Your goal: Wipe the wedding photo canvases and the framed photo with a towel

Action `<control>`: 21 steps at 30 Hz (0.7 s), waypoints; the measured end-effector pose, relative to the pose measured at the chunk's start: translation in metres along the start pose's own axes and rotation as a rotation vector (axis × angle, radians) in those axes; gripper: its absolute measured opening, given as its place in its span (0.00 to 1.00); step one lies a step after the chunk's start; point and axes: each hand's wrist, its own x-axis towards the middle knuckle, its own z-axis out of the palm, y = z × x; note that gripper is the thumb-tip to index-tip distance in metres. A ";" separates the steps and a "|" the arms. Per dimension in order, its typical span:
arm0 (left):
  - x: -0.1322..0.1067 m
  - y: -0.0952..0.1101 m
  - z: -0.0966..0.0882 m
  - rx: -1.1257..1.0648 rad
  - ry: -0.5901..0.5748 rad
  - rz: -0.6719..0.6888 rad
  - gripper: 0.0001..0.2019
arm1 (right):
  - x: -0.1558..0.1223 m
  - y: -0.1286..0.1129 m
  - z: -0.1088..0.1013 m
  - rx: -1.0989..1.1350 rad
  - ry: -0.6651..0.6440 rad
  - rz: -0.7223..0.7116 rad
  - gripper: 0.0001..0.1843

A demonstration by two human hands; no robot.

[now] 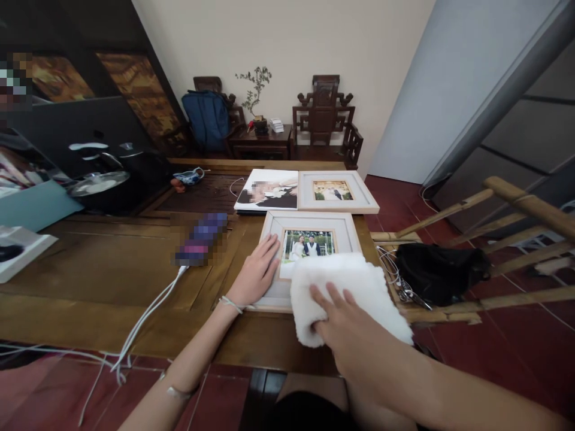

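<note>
A white-framed wedding photo (309, 230) lies flat near the front edge of the wooden table (103, 269). My left hand (257, 272) rests flat on the frame's left side, fingers stretched out. My right hand (344, 320) presses a fluffy white cloth (354, 284) onto the frame's lower right part, fingers spread on top of the cloth with the thumb tucked under its edge. The cloth hides the frame's lower right corner.
Behind lie a second framed photo (336, 191) and an unframed print (268, 190). A white cable (148, 317) trails off the table's left front. A black bag (438, 269) sits on a bamboo chair (494, 239) at right. Carved chairs and a small plant stand by the far wall.
</note>
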 end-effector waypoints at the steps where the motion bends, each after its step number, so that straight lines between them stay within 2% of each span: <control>1: 0.000 0.000 0.000 0.009 0.000 -0.001 0.23 | 0.007 0.005 0.005 -0.001 0.037 0.005 0.21; 5: 0.000 0.001 -0.001 0.021 0.003 0.001 0.23 | 0.050 0.048 0.019 -0.074 0.178 0.085 0.20; 9: 0.000 0.003 -0.003 0.013 0.003 -0.006 0.23 | 0.086 0.099 0.011 -0.174 0.277 0.155 0.26; 12: 0.000 0.004 -0.004 -0.005 0.016 -0.002 0.23 | 0.094 0.117 0.005 -0.221 0.296 0.161 0.25; 16: 0.001 0.004 -0.004 -0.011 0.031 0.009 0.22 | 0.082 0.104 0.011 -0.284 0.243 0.123 0.22; 21: 0.000 0.003 -0.002 0.006 0.031 0.011 0.23 | 0.031 0.050 0.013 -0.218 0.181 0.059 0.17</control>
